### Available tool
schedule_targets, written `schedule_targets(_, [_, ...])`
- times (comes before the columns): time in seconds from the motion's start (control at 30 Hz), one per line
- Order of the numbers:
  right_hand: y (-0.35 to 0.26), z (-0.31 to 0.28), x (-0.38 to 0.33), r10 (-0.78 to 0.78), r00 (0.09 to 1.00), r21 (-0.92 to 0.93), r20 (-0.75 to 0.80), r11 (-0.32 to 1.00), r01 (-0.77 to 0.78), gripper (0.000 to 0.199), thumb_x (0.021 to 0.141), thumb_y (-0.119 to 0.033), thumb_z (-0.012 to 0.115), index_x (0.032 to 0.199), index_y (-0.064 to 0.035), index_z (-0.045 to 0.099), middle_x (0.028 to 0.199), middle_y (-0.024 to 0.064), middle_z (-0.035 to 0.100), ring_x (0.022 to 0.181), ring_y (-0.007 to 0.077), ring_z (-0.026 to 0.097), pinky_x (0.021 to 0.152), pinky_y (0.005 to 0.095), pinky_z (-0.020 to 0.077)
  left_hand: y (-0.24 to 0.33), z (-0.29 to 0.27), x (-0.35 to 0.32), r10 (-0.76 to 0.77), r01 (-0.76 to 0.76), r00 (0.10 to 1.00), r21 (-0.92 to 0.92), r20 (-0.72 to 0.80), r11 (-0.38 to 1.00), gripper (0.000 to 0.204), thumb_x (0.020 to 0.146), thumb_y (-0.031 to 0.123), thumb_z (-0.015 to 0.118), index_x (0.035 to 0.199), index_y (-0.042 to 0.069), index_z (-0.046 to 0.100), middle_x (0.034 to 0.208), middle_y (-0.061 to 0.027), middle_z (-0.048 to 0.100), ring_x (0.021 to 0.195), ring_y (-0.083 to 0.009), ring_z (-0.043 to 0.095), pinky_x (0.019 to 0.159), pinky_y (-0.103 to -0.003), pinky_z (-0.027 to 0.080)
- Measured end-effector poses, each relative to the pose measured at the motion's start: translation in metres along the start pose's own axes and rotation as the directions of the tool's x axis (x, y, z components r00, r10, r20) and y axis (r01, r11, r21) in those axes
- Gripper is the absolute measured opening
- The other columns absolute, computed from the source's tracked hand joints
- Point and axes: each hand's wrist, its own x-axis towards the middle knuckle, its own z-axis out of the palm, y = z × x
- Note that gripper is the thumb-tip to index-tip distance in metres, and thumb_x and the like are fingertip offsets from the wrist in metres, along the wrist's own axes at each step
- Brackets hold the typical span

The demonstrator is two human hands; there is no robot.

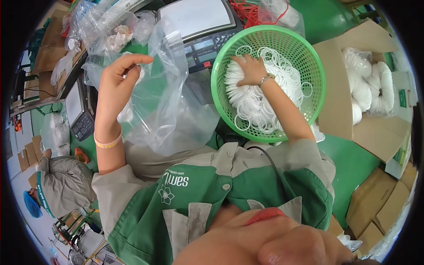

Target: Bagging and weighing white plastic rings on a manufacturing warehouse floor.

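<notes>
My right hand (251,70) reaches into a green plastic basket (318,84), its fingers spread over a heap of thin white rings (285,73). Some rings lie bunched in a tight row beside its thumb. To the left, my left hand (120,79) is raised, with the index finger stretched out and the thumb apart beneath it. I see nothing between them. A large clear plastic bag (170,117) stands loosely just right of this hand, some of its film reaching close to the fingers.
Behind the bag sits a scale (196,22) with a keypad. An open carton (371,128) at the right holds bagged white rings (380,88). Another scale (79,110) stands at the left, near a crouching person (66,185). Red strands (245,13) lie beyond the basket.
</notes>
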Motion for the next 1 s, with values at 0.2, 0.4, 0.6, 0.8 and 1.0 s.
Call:
schedule_targets(0.2, [-0.024, 0.025, -0.013, 0.033, 0.981, -0.102, 0.189, 0.995, -0.014, 0.099, 0.053, -0.036, 0.076, 0.137, -0.0373, 0.025, 0.146, 0.02, 0.013, 0.125, 0.0445, 0.03, 0.097, 0.0654, 0.0235, -0.005, 0.001, 0.006, -0.137, 0.157, 0.978, -0.129, 0.155, 0.979, 0.022, 0.077, 0.0, 0.05, 0.094, -0.001, 0.064, 0.079, -0.0051, 0.062, 0.068, -0.0064, 0.05, 0.06, -0.021, 0.039])
schedule_targets(0.4, [-0.037, 0.019, -0.033, 0.014, 0.981, -0.191, 0.192, 0.981, 0.023, 0.094, 0.056, -0.038, 0.075, 0.136, -0.0393, 0.025, 0.148, 0.0184, 0.004, 0.129, 0.0493, 0.018, 0.096, 0.0688, 0.0194, -0.008, 0.014, 0.006, -0.134, 0.145, 0.985, -0.105, 0.106, 0.984, 0.023, 0.074, 0.001, 0.048, 0.092, -0.002, 0.063, 0.073, -0.0004, 0.06, 0.06, -0.0068, 0.051, 0.056, -0.022, 0.04])
schedule_targets(0.6, [0.023, 0.061, 0.013, -0.257, 0.95, 0.269, -0.179, 0.916, 0.298, 0.071, 0.057, -0.025, 0.071, 0.122, -0.0265, 0.045, 0.137, 0.0215, 0.031, 0.109, 0.0413, 0.048, 0.09, 0.0524, 0.0403, 0.004, 0.015, 0.013, -0.252, 0.315, 0.937, -0.275, 0.243, 0.908, 0.026, 0.08, 0.002, 0.05, 0.103, -0.002, 0.062, 0.088, -0.0035, 0.061, 0.065, -0.005, 0.05, 0.059, -0.021, 0.043])
schedule_targets(0.8, [-0.007, 0.017, 0.004, -0.004, 0.983, -0.129, -0.181, 0.991, -0.02, 0.066, 0.058, -0.022, 0.073, 0.119, -0.029, 0.048, 0.135, 0.0183, 0.032, 0.112, 0.0385, 0.047, 0.089, 0.0555, 0.0404, -0.004, 0.024, 0.014, 0.002, -0.013, 0.992, 0.09, 0.126, 0.996, 0.043, 0.073, -0.003, 0.045, 0.113, 0.002, 0.059, 0.118, -0.0103, 0.056, 0.059, -0.0058, 0.046, 0.055, -0.021, 0.041])
schedule_targets(1.0, [-0.011, 0.044, 0.012, -0.006, 0.999, -0.005, -0.043, 1.0, 0.006, 0.054, 0.061, -0.024, 0.073, 0.111, -0.0242, 0.056, 0.11, 0.0155, 0.05, 0.095, 0.0346, 0.055, 0.081, 0.0451, 0.047, 0.025, 0.031, 0.016, 0.25, -0.254, 0.967, 0.222, 0.044, 0.941, 0.048, 0.068, -0.005, 0.045, 0.111, 0.008, 0.061, 0.115, -0.0091, 0.06, 0.056, -0.013, 0.045, 0.054, -0.026, 0.041])
